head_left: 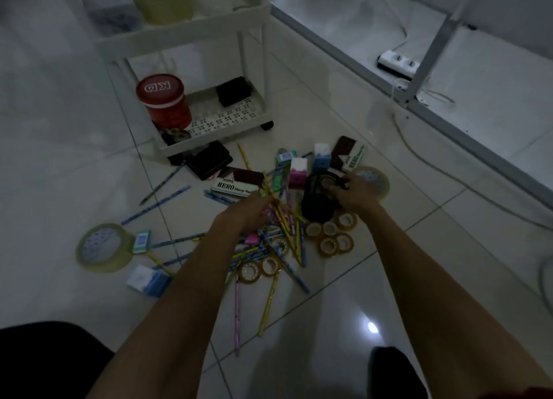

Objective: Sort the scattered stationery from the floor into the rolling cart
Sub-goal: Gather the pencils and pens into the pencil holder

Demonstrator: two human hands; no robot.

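Observation:
A heap of coloured pencils (284, 237) lies on the tiled floor with small tape rolls (330, 238) around it. My left hand (250, 214) reaches into the heap and its fingers curl round several pencils. My right hand (354, 193) grips the rim of a black mesh pencil cup (318, 201) lying on its side. Two stamp pad boxes (236, 183) (351, 156), small pink and blue boxes (299, 172) and two large tape rolls (103, 247) (375, 178) lie around. The white rolling cart (209, 123) stands beyond the pile.
The cart's bottom tray holds a red lidded jar (164, 102), a black box (233, 91) and a tape roll (176, 135). A black stamp pad (209, 160) lies at the cart's foot. A white table frame (425, 60), power strip (396, 62) and cables sit to the right.

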